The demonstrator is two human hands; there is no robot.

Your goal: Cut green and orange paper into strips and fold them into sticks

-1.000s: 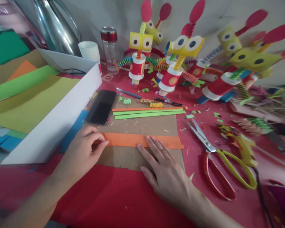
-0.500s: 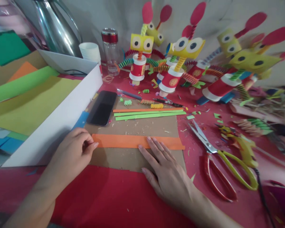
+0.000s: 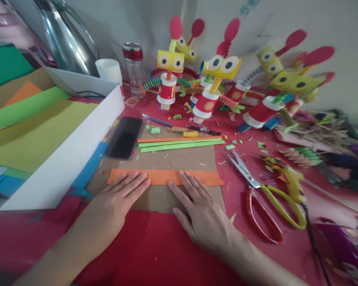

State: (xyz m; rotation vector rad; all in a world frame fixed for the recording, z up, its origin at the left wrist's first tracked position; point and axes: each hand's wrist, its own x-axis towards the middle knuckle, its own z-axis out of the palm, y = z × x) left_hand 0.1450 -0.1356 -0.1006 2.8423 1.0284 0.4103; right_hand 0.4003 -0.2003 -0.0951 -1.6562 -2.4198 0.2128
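Observation:
A wide orange paper strip [image 3: 161, 177] lies flat across a brown cardboard sheet [image 3: 173, 161]. My left hand [image 3: 119, 200] rests with outstretched fingers on the strip's left part. On its right half lie the spread fingers of my right hand [image 3: 199, 208]. Neither hand grips anything. Just beyond the strip are two narrow green paper strips [image 3: 181, 146] and a thin orange strip [image 3: 155, 140]. Red paper [image 3: 143, 246] is spread below my wrists.
Scissors [image 3: 252, 182] with red and yellow handles lie at the right, near a yellow glue gun [image 3: 292, 182]. A phone [image 3: 124, 137] lies left of the narrow strips. A white box [image 3: 77, 155] of coloured paper stands left. Paper-cup figures [image 3: 207, 103] line the back.
My left hand has let go of the orange strip's left end, opened and moved right, laying its fingers flat on the strip. My right hand stays on it. The view has shifted slightly.

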